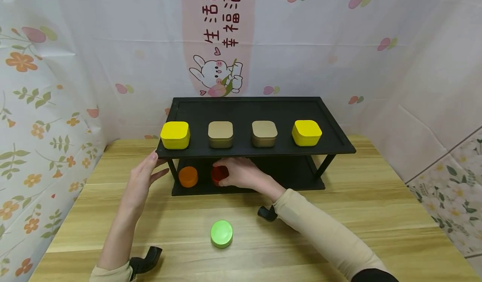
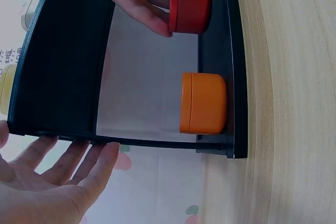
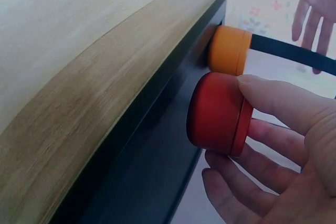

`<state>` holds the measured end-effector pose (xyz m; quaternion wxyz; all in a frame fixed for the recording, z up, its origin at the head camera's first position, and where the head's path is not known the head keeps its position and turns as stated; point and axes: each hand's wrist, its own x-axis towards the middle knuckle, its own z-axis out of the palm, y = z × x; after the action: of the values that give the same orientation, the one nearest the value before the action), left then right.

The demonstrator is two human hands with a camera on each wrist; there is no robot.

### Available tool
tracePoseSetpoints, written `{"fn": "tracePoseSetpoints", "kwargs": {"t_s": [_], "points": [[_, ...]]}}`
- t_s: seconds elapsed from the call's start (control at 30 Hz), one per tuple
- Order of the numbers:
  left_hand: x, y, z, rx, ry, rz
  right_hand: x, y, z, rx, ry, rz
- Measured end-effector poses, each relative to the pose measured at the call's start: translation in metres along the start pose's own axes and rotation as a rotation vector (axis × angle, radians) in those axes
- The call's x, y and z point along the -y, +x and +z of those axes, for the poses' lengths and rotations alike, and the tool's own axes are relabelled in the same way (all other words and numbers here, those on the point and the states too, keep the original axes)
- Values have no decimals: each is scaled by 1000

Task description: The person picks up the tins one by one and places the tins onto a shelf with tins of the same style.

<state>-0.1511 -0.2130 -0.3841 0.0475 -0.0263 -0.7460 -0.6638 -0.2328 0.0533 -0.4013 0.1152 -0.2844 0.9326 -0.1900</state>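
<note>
My right hand (image 1: 241, 174) reaches between the shelves of a black two-tier rack (image 1: 244, 106) and grips a round red tin (image 3: 218, 114) by its lid, thumb on one side and fingers on the other. Beside it, an orange round tin (image 2: 205, 103) stands at the left end of the lower shelf. My left hand (image 1: 141, 181) touches the rack's left end near the upper shelf, its fingers extended along the edge in the left wrist view. On the table in front sits a green round tin (image 1: 221, 233).
Along the upper shelf's front stand a yellow square tin (image 1: 175, 135), two beige ones, one of them a tin (image 1: 220, 134) left of centre, and another yellow tin (image 1: 306, 133) at right. A patterned curtain (image 1: 150, 64) hangs behind the wooden table (image 1: 180, 248).
</note>
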Motion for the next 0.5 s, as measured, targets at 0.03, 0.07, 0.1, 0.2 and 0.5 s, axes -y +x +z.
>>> {"fn": "tracePoseSetpoints", "kwargs": {"t_s": [0.03,0.07,0.1,0.2,0.5], "points": [[0,0,0,-1,3,0,0,1,0,5,7,8],[0,0,0,-2,5,0,-1,2,1,9,13,14],[0,0,0,-3,5,0,-1,2,1,13,18,20],[0,0,0,-4,8,-1,-2,4,2,21,29,36],[-1,-1,0,5,8,7,-4,7,6,21,34,50]]}}
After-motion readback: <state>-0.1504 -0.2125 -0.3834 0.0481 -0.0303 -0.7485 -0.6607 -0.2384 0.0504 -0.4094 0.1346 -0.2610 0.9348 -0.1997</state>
